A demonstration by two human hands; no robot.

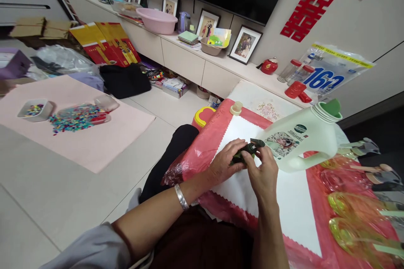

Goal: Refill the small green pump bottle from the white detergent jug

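My left hand [225, 160] and my right hand [263, 174] meet over a white cloth [284, 193] that lies on a red plastic sheet [195, 151]. Both pinch a small dark green object [248, 150]; I cannot make out what it is. My left wrist wears a silver bangle [181, 196]. Just to the right of the hands a white plastic jug with a green cap [303, 141] lies tilted on its side, its label facing me.
Yellow-green translucent pieces [353, 222] and scissors-like tools [362, 147] lie at the right. A pink mat [78, 134] on the floor holds coloured beads [75, 118] and a small tray [34, 109]. A low cabinet [189, 61] with framed photos and a pink basin [157, 20] runs along the wall.
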